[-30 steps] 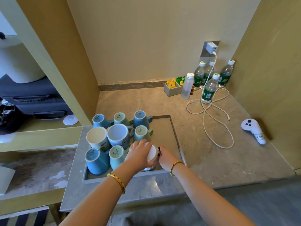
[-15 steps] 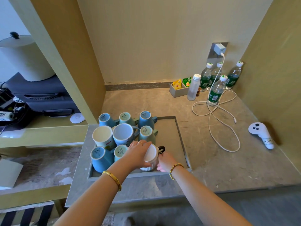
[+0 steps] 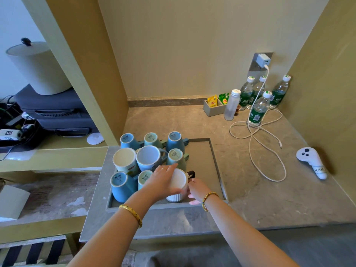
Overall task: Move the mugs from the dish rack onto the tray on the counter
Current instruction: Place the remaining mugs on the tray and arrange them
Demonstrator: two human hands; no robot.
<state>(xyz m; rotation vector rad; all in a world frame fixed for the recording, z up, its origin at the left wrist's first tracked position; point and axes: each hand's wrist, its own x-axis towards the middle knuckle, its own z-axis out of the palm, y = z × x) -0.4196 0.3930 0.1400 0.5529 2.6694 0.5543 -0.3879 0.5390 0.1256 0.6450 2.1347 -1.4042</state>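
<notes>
A white ribbed mug [image 3: 178,186] stands upside down at the front of the grey tray [image 3: 216,166], its dark handle pointing right. My left hand [image 3: 161,182] grips the mug's left side and base. Against the mug's right side, below the handle, rests my right hand [image 3: 197,190]. Several blue, teal and cream mugs [image 3: 149,158] are crowded upside down on the tray's left half, some on dark green rack pegs [image 3: 185,140].
Water bottles [image 3: 257,110] and a white bottle [image 3: 231,107] stand at the back right, beside a tea-bag box [image 3: 213,106]. A white charger cable [image 3: 258,143] loops over the counter. A white controller [image 3: 312,162] lies at the far right. A wooden partition [image 3: 92,74] borders the left.
The view has shifted slightly; both hands stay on the white mug, which sits a little more upright on the tray, with my right hand lower on its side.
</notes>
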